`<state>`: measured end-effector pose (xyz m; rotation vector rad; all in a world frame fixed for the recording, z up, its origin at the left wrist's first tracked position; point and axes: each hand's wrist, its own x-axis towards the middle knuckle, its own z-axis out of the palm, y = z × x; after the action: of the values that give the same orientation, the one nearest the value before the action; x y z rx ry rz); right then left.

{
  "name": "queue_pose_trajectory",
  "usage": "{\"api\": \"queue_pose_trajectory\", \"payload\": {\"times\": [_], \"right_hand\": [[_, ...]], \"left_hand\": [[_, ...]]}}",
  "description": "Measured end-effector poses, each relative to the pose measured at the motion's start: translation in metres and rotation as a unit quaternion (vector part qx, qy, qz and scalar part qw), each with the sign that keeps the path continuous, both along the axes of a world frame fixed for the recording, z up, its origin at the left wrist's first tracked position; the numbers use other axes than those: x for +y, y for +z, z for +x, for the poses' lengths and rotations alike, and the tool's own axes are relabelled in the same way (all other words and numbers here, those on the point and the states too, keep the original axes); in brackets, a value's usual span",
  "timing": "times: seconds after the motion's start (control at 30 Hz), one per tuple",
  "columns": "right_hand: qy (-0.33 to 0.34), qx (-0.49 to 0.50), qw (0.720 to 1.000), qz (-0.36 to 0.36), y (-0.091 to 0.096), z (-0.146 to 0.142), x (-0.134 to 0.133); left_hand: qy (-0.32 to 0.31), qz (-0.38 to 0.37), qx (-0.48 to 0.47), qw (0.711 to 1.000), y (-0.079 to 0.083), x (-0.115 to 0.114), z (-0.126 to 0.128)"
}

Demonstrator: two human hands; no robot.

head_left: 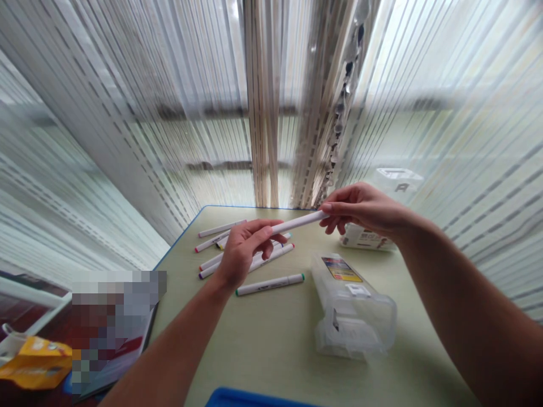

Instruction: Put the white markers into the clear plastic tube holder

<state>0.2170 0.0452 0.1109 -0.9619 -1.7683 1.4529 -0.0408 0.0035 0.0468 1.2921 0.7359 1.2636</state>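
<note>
While a white marker (299, 223) is held between the two hands in the head view, the step in hand appears to be the handling of this single piece, raised above the table (254, 339) and slanting upward from left to right. The next move, as judged from the double grip, calls for one hand to bear the marker steadily whenever the other eases off or draws along it. Left hand (241, 249): closed to a narrow pinch, thumb and fingers about the lower end, the other fingers loosely curled. Right hand (360, 208): likewise narrow, its thumb and fingertips pinching the upper end; the covered tips of the marker cannot be made out. Below and around the left hand lie several loose markers (274, 258) with coloured ends, partly hidden by it; a green-ended marker (270, 284) rests apart, nearer the viewer. To its right, a clear plastic box (360, 322) bearing a printed label (341, 269) lies on the table, touched by neither hand. Beyond the right forearm stands a white box (365, 238), partly covered by the right hand
</note>
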Motion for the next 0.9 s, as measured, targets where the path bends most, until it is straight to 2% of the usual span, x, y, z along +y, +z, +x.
{"api": "queue_pose_trajectory", "payload": {"times": [0.5, 0.9], "right_hand": [[0.016, -0.015, 1.0, -0.004, -0.0006, -0.0003, -0.0014], [0.049, -0.05, 0.997, 0.016, -0.0005, 0.0005, -0.0013]], "left_hand": [[0.05, 0.016, 0.055, 0.997, 0.0034, -0.001, 0.0046], [0.061, 0.016, 0.073, 0.995, 0.0011, 0.0014, 0.0035]]}}
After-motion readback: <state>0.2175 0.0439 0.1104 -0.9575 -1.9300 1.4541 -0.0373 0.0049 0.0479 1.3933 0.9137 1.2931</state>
